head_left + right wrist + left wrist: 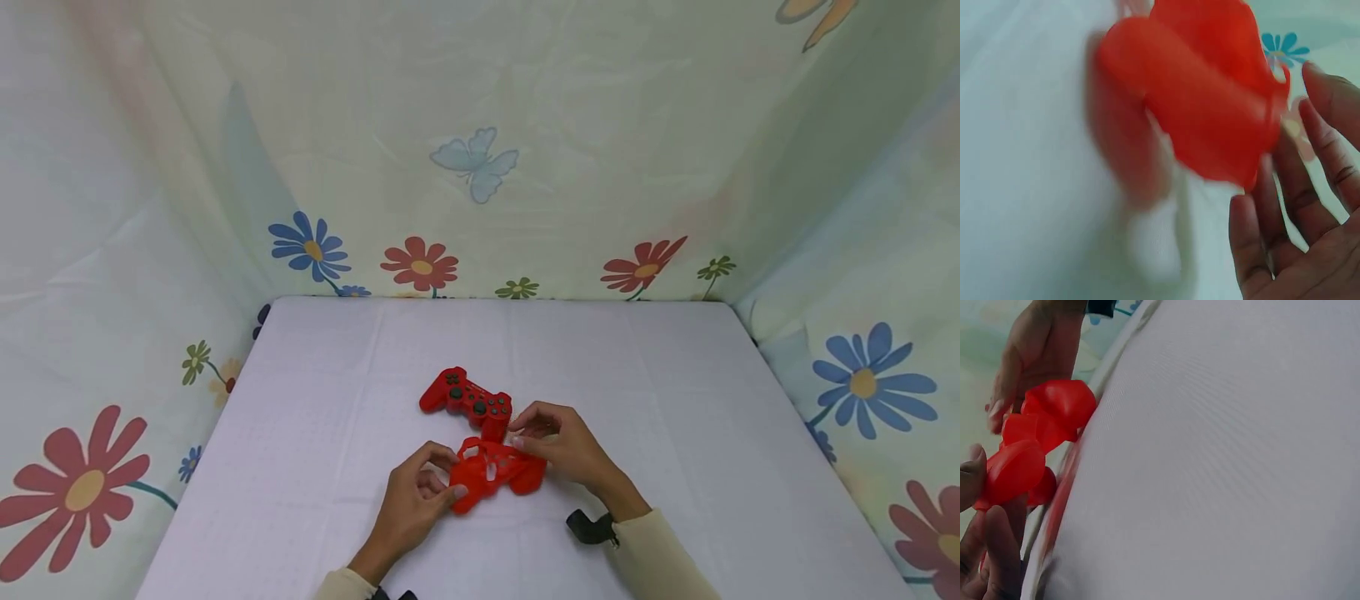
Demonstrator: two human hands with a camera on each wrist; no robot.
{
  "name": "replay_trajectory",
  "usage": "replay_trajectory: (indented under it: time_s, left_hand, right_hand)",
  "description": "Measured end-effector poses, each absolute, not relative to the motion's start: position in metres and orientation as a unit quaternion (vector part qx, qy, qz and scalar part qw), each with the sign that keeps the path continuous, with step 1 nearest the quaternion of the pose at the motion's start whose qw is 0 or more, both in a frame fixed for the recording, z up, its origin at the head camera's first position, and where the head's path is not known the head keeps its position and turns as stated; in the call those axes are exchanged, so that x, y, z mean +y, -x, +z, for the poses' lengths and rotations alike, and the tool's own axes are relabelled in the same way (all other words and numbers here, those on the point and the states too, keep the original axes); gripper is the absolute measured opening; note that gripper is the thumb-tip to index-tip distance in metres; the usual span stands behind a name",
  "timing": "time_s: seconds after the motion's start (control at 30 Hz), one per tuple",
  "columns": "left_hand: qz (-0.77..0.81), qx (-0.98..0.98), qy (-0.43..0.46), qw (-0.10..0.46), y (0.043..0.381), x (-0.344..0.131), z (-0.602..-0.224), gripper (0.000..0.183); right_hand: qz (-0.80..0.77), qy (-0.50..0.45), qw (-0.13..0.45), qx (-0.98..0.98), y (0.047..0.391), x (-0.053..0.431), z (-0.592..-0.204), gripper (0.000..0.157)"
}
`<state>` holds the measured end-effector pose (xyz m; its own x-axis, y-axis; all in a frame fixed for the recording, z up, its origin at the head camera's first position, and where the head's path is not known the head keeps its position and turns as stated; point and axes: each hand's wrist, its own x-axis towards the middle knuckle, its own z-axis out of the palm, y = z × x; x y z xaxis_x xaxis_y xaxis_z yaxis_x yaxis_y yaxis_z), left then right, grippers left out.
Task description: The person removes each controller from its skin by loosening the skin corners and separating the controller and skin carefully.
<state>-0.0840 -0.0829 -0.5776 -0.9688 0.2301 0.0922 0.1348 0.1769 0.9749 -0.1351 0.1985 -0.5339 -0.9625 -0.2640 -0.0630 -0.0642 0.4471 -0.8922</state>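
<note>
My left hand [412, 500] pinches one grip end of a soft red game controller cover [472, 483], thumb on top and fingers beneath. The cover has cut-out openings and is held above the table; its rounded grip [1016, 472] shows in the left wrist view. My right hand [558, 442] is at the cover's other end. In the right wrist view its fingers [1294, 200] are fairly straight beside the cover's edge, some partly hidden behind it. Just beyond the cover, a red game controller [467, 396] with dark sticks and buttons lies face up on the table.
A white cloth covers the table [637, 358]. Hanging fabric [480, 83] printed with flowers and a butterfly encloses the back and both sides. Each wrist wears a dark strap, one of them a black band [590, 527] at the right cuff.
</note>
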Motion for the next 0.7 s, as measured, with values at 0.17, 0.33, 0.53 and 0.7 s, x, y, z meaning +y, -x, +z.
replay_trajectory:
  time_s: [0.17,0.33,0.53,0.7]
  left_hand:
    - [0.573,0.811,-0.117,0.004,0.084,-0.087,-0.582,0.044]
    - [0.506,0.852,-0.124,-0.044,0.085,-0.09,-0.579,0.043]
    - [0.486,0.857,-0.163,-0.057,0.097,-0.083,-0.563,0.04]
    - [0.445,0.863,-0.234,-0.044,0.116,-0.065,-0.544,0.037]
  right_hand:
    - [-0.495,0.064,0.087,0.862,0.126,0.214,-0.539,0.022]
    - [-0.488,0.04,0.1,0.866,0.118,0.22,-0.543,0.028]
    - [-0.526,0.023,0.113,0.843,0.109,0.22,-0.547,0.035]
    - [-0.542,-0.044,0.103,0.833,0.097,0.207,-0.549,0.045]
